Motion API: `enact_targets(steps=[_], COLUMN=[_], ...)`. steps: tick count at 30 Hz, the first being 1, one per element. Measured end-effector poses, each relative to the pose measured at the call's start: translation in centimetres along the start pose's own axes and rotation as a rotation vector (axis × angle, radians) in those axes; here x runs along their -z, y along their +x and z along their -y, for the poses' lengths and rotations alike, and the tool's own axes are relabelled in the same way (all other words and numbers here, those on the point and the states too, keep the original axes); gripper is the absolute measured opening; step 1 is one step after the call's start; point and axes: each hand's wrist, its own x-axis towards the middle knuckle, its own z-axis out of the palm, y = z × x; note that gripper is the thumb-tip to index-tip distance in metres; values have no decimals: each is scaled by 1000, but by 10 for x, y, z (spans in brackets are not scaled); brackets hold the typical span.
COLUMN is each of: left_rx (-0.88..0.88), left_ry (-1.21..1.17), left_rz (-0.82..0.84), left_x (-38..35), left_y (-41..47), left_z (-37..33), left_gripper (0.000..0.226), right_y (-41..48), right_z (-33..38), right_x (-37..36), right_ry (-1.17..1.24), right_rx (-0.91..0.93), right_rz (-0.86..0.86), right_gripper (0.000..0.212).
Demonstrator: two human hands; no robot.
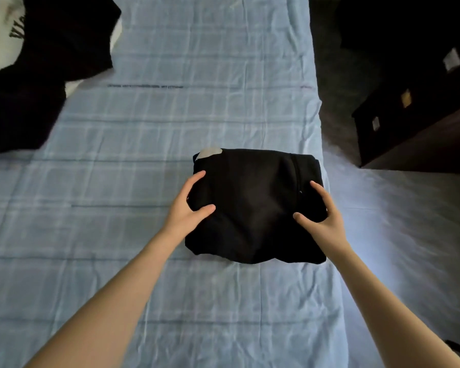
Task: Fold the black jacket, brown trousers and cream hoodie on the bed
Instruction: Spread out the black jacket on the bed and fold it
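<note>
The black jacket [252, 205] lies folded into a compact bundle on the bed [144, 155], close to its right edge, with a pale patch showing at its far left corner. My left hand [187, 208] grips the bundle's left side, thumb and forefinger over the top. My right hand [322, 216] holds the right side the same way, its other fingers hidden past the edge. A cream garment with black lettering [0, 35] sits at the far left corner, partly under a dark garment [37, 88] whose colour I cannot tell in this light.
The bed wears a wrinkled light blue checked sheet. Its right edge runs just beside the jacket, with grey floor [398, 221] beyond. Dark furniture [414, 123] stands on the right.
</note>
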Motion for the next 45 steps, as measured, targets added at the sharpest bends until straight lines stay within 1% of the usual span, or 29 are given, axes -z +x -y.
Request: enact_targets(steps=[3, 4, 5, 6, 7, 8, 9, 11, 12, 14, 16, 20, 25, 28, 30, 32, 34, 35, 37, 38, 40, 42, 45], left_rx=[-36, -25, -3, 28, 33, -40, -171, -421, -469, -433, -419, -516, -548, -523, -443, -347, -245, -185, -111, -120, -174, -224, -321], left_ry=[66, 94, 176, 344, 582, 816, 985, 1122, 1168, 1247, 1263, 1251, 1212, 1231, 1296, 1314, 1215, 1129, 1008, 994, 984, 923, 903], left_rz=[-41, -18, -2, -23, -69, -117, -134, -79, -45, -10, 8, 62, 22, 52, 116, 199, 270, 277, 204, 151, 58, -55, -199], left_x=[-6, -6, -6, -7, -10, -15, -22, -41, -47, -50, -44, -31, -36, -37, -37, -36, -30, -23, -3, 10, 35, 60, 92], left_y=[4, 3, 0, -5, -11, -15, -16, -9, 0, 20, 35, 46, 59, 61, 58, 52, 43, 36, 13, -2, -42, -88, -164], left_z=[17, 14, 12, 7, -2, -13, -24, -37, -38, -31, -15, 23, 58, 56, 35, 4, -34, -53, -93, -114, -154, -192, -237], left_gripper=[76, 76, 76, 77, 77, 77, 76, 71, 68, 65, 64, 65, 64, 64, 65, 65, 62, 58, 50, 48, 44, 38, 33], right_y=[5, 4, 2, -1, -4, -7, -7, 2, 10, 29, 43, 52, 61, 62, 61, 60, 52, 43, 16, 1, -37, -75, -135], right_z=[-26, -26, -25, -21, -13, -3, 7, 24, 27, 21, 5, -33, -61, -56, -37, -5, 38, 62, 111, 135, 179, 223, 275], right_x=[-2, -2, -2, -4, -7, -14, -22, -46, -57, -67, -61, -50, -66, -66, -63, -56, -47, -42, -31, -26, -17, -10, -11], right_ry=[-69, -103, -193, -352, -535, -689, -783, -874, -925, -1025, -1094, -1102, -1077, -1103, -1131, -1108, -981, -889, -734, -688, -655, -604, -556], right_rx=[12, -1, -16, -12, 37, 126, 218, 336, 366, 384, 424, 558, 588, 563, 493, 395, 295, 263, 263, 283, 348, 427, 550], right_rz=[9, 28, 22, -23, -89, -155, -181, -89, -23, 58, 73, 95, 36, 69, 159, 262, 303, 282, 201, 159, 96, 42, 1], right_gripper=[78, 78, 77, 73, 67, 64, 63, 61, 61, 60, 61, 64, 66, 67, 66, 65, 63, 61, 56, 53, 50, 48, 48])
